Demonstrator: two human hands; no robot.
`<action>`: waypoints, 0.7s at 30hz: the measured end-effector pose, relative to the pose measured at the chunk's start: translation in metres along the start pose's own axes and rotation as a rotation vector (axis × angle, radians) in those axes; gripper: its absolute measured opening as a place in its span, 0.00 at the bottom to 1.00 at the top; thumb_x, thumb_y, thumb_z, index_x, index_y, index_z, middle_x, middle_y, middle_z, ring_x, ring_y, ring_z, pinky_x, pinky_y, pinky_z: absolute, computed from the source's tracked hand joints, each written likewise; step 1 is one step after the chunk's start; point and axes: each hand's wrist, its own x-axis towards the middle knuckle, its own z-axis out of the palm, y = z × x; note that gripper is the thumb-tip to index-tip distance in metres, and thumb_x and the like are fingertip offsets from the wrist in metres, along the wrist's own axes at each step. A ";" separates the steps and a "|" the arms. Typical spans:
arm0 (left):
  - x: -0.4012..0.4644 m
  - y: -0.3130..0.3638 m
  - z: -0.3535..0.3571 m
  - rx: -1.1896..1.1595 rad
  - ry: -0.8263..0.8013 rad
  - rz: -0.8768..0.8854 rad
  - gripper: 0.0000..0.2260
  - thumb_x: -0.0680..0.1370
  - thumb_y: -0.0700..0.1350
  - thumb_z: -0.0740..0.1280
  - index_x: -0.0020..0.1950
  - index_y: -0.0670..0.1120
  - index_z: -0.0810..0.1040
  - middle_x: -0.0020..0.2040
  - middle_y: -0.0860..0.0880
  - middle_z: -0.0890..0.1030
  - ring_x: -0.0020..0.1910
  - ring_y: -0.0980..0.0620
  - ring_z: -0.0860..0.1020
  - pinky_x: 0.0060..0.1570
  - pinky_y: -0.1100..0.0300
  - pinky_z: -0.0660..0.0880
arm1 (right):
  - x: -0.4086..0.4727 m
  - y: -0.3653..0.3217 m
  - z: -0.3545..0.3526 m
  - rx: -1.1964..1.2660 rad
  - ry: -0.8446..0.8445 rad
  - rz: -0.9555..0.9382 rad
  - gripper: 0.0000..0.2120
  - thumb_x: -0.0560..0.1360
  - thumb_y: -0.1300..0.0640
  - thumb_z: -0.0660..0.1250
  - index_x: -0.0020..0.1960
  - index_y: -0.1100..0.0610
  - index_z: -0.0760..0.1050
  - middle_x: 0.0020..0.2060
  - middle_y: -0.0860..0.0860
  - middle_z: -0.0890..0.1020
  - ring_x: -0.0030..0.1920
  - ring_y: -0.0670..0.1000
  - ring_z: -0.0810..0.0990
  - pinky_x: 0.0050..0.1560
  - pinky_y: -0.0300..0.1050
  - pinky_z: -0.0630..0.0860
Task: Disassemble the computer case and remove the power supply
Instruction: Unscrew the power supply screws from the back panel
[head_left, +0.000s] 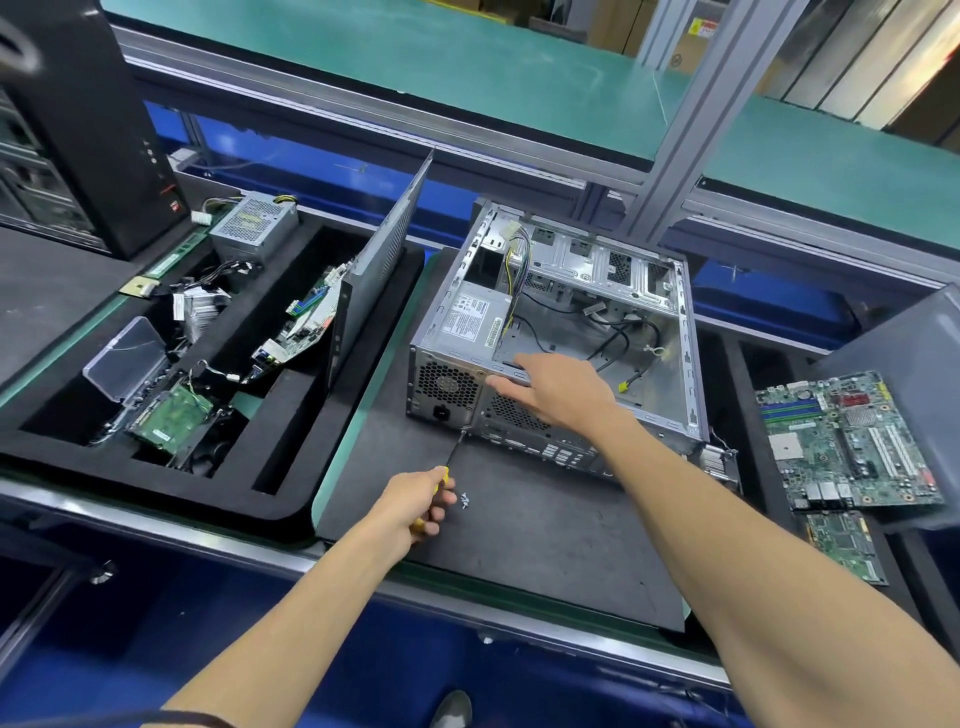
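At frame centre the open computer case (566, 332) lies on its side on the dark tabletop (519, 545), its power supply (470, 325) seated in the near left corner. The right hand (558, 387) rests on the case's rear edge, fingers extended. Lower centre, the left hand (415, 506) grips a yellow-handled screwdriver (451, 457), tip at a rear-panel screw; loose screws (465, 500) lie just beside it

Head cam, looks fwd and down over workbench (519, 545).
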 end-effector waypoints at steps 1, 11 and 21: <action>-0.001 0.001 0.000 -0.126 -0.065 -0.067 0.12 0.85 0.46 0.59 0.47 0.41 0.77 0.33 0.48 0.75 0.24 0.56 0.65 0.17 0.68 0.56 | 0.000 0.000 0.000 -0.001 0.004 -0.003 0.23 0.77 0.27 0.49 0.41 0.46 0.60 0.28 0.44 0.69 0.29 0.40 0.66 0.29 0.46 0.66; 0.003 -0.009 0.008 0.031 0.135 0.225 0.06 0.77 0.35 0.71 0.42 0.40 0.76 0.32 0.46 0.76 0.23 0.55 0.64 0.19 0.66 0.58 | 0.000 0.001 0.002 -0.009 0.013 -0.002 0.24 0.77 0.27 0.49 0.45 0.48 0.63 0.29 0.44 0.70 0.29 0.41 0.67 0.29 0.45 0.68; 0.013 -0.003 0.002 -0.013 0.080 -0.005 0.17 0.85 0.46 0.56 0.42 0.42 0.78 0.27 0.50 0.76 0.20 0.56 0.62 0.17 0.68 0.54 | 0.001 0.001 0.000 -0.025 0.007 -0.016 0.26 0.77 0.27 0.47 0.43 0.50 0.63 0.29 0.46 0.72 0.28 0.43 0.69 0.28 0.45 0.69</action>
